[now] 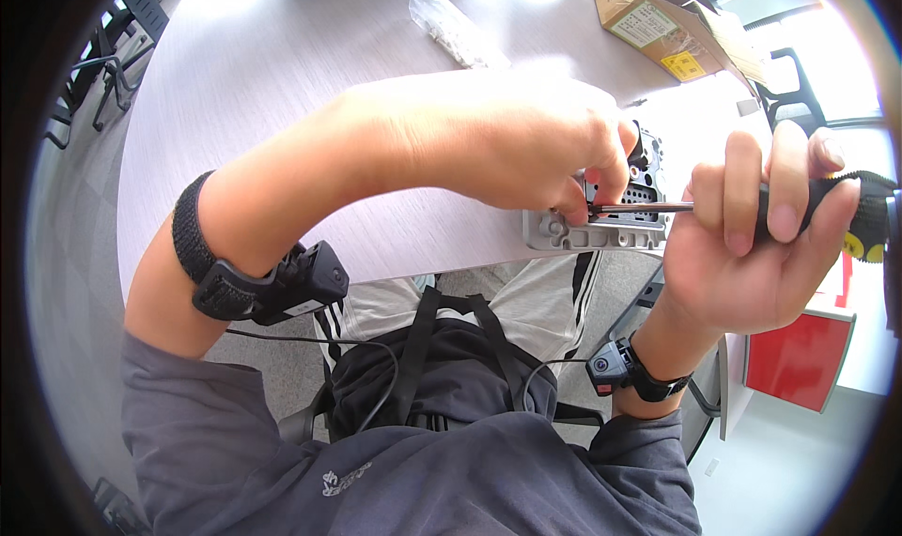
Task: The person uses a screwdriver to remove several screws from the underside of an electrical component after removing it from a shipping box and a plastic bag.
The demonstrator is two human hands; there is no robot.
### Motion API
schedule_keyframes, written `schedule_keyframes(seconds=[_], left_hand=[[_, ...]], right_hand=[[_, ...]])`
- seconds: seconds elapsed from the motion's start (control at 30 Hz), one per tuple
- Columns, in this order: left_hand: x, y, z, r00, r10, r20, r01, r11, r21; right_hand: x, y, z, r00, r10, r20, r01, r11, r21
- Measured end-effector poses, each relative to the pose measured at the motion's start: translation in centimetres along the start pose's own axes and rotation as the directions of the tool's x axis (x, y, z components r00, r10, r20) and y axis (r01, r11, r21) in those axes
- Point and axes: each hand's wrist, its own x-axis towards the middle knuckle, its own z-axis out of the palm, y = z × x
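Observation:
My right hand [752, 240] is wrapped round the black handle of a screwdriver [658, 207]. Its thin metal shaft lies nearly level and points left, into a grey metal housing [601, 235] at the table's near edge. Dark parts with rows of round holes show inside the housing. Reaching over from the left, my left hand [554, 137] has its thumb and fingers pinched together by the screwdriver's tip. Whatever sits between those fingertips is too small and covered to make out.
A clear plastic bag of small pale pieces [449, 31] lies further back on the light table [254, 76]. An opened cardboard box [662, 31] stands at the far right. Office chairs [111, 71] are on the left, and a red panel [799, 356] is on the right.

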Motion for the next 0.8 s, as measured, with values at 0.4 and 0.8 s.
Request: schedule_keyframes(seconds=[0.4, 0.8], left_hand=[[0.0, -0.1, -0.6, 0.996, -0.009, 0.083, 0.007, 1.0, 0.022], [1.0, -0.1, -3.8, 0.956, -0.198, -0.218, 0.124, 0.941, -0.313]], right_hand=[[-0.3, -2.4, -0.3, 0.981, -0.15, -0.122, 0.155, 0.987, 0.037], [-4.5, -8.9, -7.5, 0.904, -0.225, -0.364, 0.233, 0.972, -0.021]])
